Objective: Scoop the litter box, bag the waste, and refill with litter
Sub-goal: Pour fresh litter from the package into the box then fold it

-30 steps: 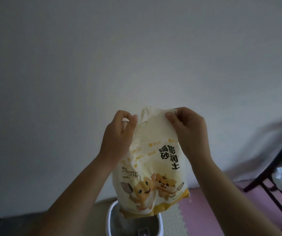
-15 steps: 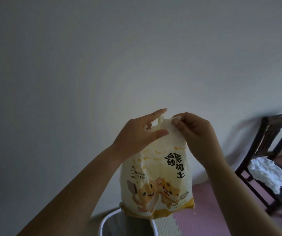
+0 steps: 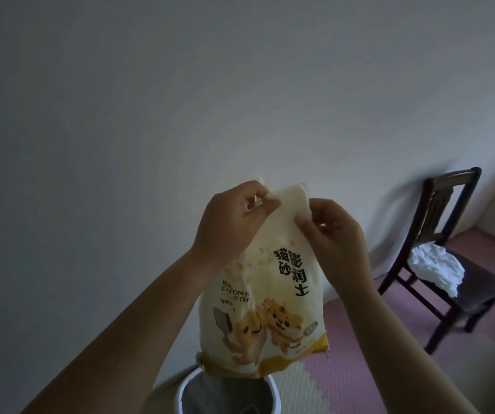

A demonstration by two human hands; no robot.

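Refill stage, seemingly: left hand [image 3: 231, 222] and right hand [image 3: 334, 234] pinch the litter bag [image 3: 270, 309] by its top. White container [image 3: 180, 395] sits below them; scooping cannot be judged.

The floor [image 3: 359, 339] below me is covered in foam mat, pink to the right with a pale tile [image 3: 294, 392] nearer the middle. A white-rimmed box [image 3: 180, 395] stands on it beside the wall. Farther right a dark wooden chair [image 3: 449, 189] stands on the pink part, with a crumpled white cloth [image 3: 437, 264] on its seat.
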